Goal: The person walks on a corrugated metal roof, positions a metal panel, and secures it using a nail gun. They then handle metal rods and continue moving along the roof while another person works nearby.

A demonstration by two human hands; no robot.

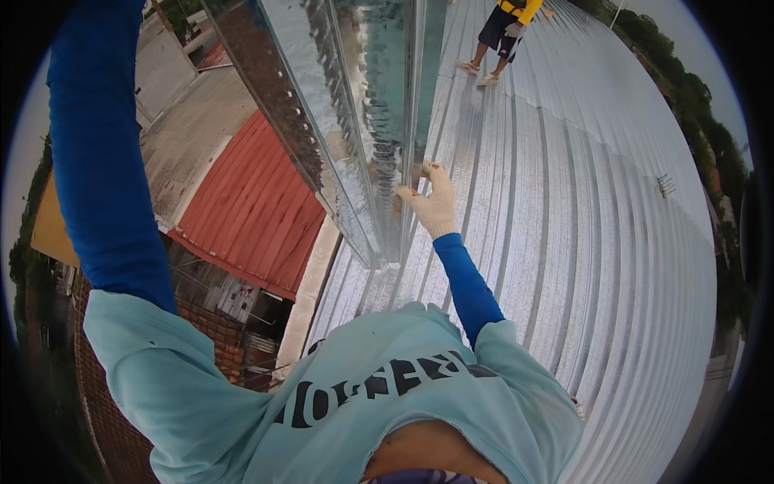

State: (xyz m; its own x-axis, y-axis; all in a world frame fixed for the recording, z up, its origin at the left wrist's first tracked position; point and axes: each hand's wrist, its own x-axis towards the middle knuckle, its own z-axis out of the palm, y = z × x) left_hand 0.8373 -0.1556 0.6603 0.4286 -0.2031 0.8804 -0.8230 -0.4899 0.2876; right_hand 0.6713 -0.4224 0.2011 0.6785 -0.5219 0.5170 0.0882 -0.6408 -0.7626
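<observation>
A long, shiny corrugated metal roofing sheet (379, 105) stands raised in front of me. Its lower end reaches down to the roof surface, and its upper part runs out of the top of the view. My right hand (434, 202), in a cream work glove with worn fingertips, pinches the sheet's right edge low down, thumb on one side and fingers on the other. On the left, my blue-sleeved left arm (101, 153) stretches upward; the hand itself lies past the top edge, so what it touches is hidden.
I am over a ribbed silver metal roof (564, 242) spreading right and ahead. A person (504, 36) in yellow top and dark shorts stands on it at the far end. Left, past a pale ledge (310, 294), lies a drop to a lower red roof (250, 210). Trees border the right.
</observation>
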